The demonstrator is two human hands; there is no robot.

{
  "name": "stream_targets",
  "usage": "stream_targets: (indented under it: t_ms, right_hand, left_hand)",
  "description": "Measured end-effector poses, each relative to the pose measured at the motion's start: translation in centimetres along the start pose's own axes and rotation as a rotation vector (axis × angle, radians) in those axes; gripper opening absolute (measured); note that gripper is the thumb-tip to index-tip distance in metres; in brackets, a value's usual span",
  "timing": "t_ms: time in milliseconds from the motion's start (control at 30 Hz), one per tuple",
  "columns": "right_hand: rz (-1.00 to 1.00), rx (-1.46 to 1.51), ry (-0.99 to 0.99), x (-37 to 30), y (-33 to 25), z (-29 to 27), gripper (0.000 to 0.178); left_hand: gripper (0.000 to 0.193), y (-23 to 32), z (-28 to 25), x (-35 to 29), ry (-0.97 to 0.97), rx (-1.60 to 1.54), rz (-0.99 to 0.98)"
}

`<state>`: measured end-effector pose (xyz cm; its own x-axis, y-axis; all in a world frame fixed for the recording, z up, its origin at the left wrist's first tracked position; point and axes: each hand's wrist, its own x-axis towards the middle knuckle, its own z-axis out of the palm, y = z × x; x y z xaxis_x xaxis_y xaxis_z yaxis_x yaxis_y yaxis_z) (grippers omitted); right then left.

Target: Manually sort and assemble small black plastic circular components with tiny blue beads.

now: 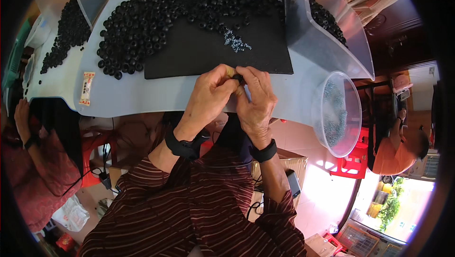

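My left hand and my right hand meet at the near edge of a black mat. Fingertips of both are closed on a small black part, mostly covered by them. On the mat just beyond lies a little heap of small silvery pieces that look like springs. A large pile of round black ring-like parts spreads over the far and left side of the mat.
To the right stands a clear bin of black parts. Below it, a clear round tub holds tiny silvery pieces. A wrapped snack lies left on the pale table. Another person's hand is at far left.
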<state>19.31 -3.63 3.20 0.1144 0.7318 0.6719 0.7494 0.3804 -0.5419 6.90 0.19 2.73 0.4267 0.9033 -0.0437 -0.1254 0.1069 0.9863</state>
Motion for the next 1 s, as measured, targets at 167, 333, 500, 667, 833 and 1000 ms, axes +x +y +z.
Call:
stream_targets:
  t_ms: [167, 333, 500, 667, 833, 1000]
  right_hand:
    - [0.057, 0.051, 0.022, -0.7, 0.2, 0.2, 0.039]
    - [0.05, 0.053, 0.062, -0.8, 0.0, 0.5, 0.039]
    - [-0.034, -0.004, 0.125, -0.8, 0.3, 0.7, 0.036]
    - [-0.11, -0.052, 0.145, -0.9, 0.4, 0.7, 0.035]
    - [-0.042, 0.053, 0.12, -0.9, 0.4, 0.5, 0.035]
    - [0.042, 0.111, 0.078, -0.9, 0.0, 0.3, 0.036]
  left_hand:
    - [0.011, 0.0, 0.3, -0.1, -0.002, -0.015, 0.03]
    - [0.011, -0.1, 0.2, 0.0, 0.018, 0.011, 0.041]
    - [0.012, 0.3, -0.2, 0.7, -0.029, 0.136, 0.058]
    - [0.012, 0.2, -0.1, 0.8, -0.027, 0.256, 0.114]
    - [0.011, 0.2, 1.0, -0.1, 0.077, -0.185, 0.1]
    - [0.018, -0.7, 0.4, -0.2, 0.035, -0.161, 0.126]
